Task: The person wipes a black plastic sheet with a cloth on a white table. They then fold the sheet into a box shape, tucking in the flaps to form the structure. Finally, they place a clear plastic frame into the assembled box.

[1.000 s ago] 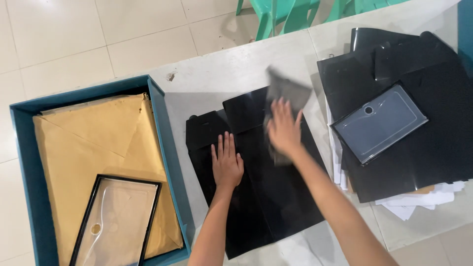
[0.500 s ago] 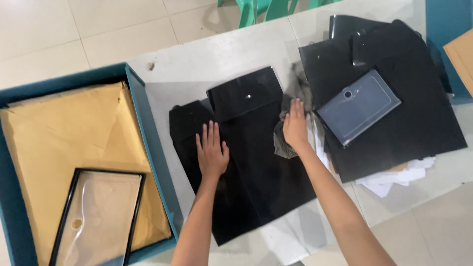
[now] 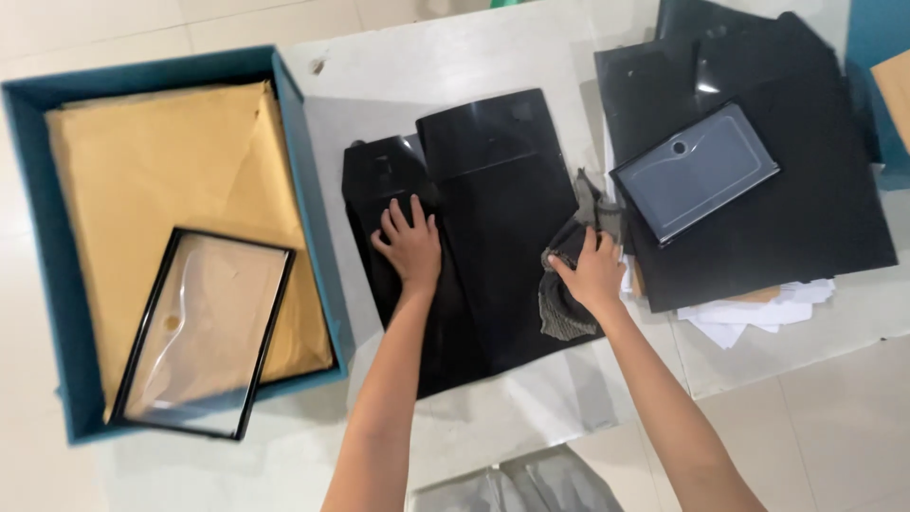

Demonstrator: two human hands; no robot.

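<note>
the left hand [image 3: 409,248] lies flat with fingers spread on the black panel [image 3: 493,218] in the middle of the pale table [image 3: 455,66] — pressing it down, grasping nothing. the right hand [image 3: 590,275] is clenched around a dark grey cloth [image 3: 569,284], which bunches under the palm and trails up toward the far side; cloth and hand sit on the panel's right edge, about halfway along it.

the panel's long axis runs near to far, slightly tilted, with a second black piece [image 3: 379,180] showing from under its left side. so the bulk of the glossy surface lies to the left of the cloth hand, between the two hands — the right hand is the one with the cloth on it, the left hand is nearer the panel's left margin.

to the right, well apart from the hands, a stack of black sheets [image 3: 787,209] carries a clear-fronted frame [image 3: 697,171], with white papers [image 3: 749,318] poking out below. at the left, a teal box [image 3: 313,190] holds tan paper [image 3: 161,161] and another black-rimmed frame [image 3: 204,332].
</note>
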